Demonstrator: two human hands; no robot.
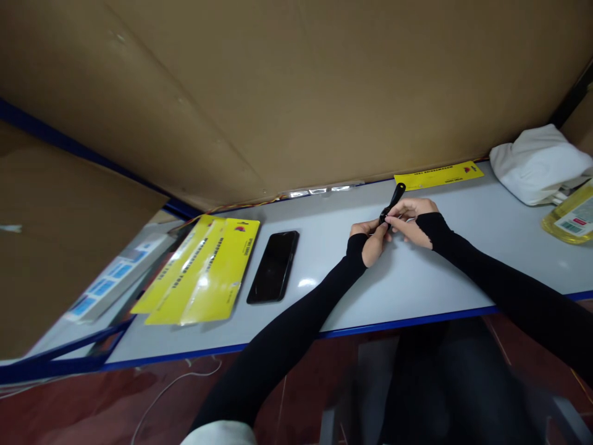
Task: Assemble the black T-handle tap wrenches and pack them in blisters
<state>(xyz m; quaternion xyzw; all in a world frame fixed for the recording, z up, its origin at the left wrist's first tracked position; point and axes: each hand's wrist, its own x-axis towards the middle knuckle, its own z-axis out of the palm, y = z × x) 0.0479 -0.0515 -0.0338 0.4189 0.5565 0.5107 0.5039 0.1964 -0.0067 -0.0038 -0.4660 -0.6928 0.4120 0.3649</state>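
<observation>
A black spokeshave is held above the table, one handle slanting up and away towards the back wall. My left hand is closed around its near part and hides most of the body. My right hand is closed too, with thumb and fingertips pinched at the middle of the tool. What small part those fingertips hold is too small to make out. Both hands meet at the spokeshave, over the right half of the white table.
Yellow tool cards in clear packaging lie at the left, beside a black phone. Another yellow card lies against the cardboard wall. At right are a white cloth bundle and a bottle of yellow liquid.
</observation>
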